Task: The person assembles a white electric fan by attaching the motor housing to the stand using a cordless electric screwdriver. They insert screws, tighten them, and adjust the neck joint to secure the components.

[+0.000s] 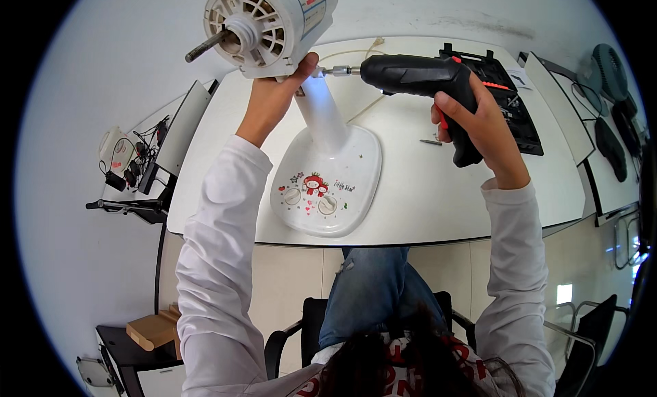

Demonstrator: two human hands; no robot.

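Note:
A white desk fan without blades stands on the table. Its motor housing (308,45), with a bare metal shaft at the front, tilts toward the upper left. My left hand (270,106) grips the housing's underside, near the top of the white neck (321,120). The fan's base (366,171) has two knobs and a red cartoon print. My right hand (482,127) is wrapped round the handle of a black and red cordless screwdriver (410,74). The screwdriver points left, its bit meeting the neck joint, where a bluish light falls. The screw itself is hidden.
An open black tool case (527,123) lies at the table's far right. A small metal bit (430,142) rests by the screwdriver. Behind the fan runs a pale cord (364,110). Side tables hold tangled black cables (145,151) at left and a grey-green part (609,72) at right.

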